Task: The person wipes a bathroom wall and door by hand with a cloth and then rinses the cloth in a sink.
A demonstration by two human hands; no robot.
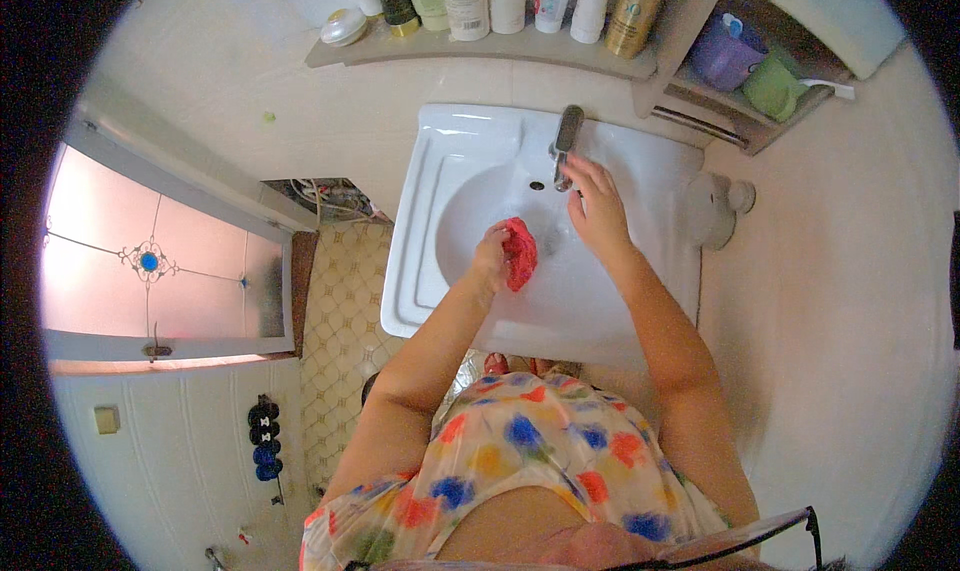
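My left hand (492, 253) is closed on a bunched red cloth (519, 255) above the bowl of the white sink (408, 281). At the back of the sink stands a metal faucet (567, 131) with a dark lever on top. My right hand (597, 203) reaches up to the faucet's spout, fingers stretched out and slightly apart, the fingertips at or against it. I cannot tell whether they touch. Below the spout, a dark overflow hole (537, 185) shows in the bowl wall.
Above the sink, a shelf (480, 56) carries several bottles and tubes. A cubby at upper right holds a purple cup (727, 53) and a green cup (773, 87). A metal bar (700, 128) runs beneath it. At left is a door with a frosted pane (160, 246).
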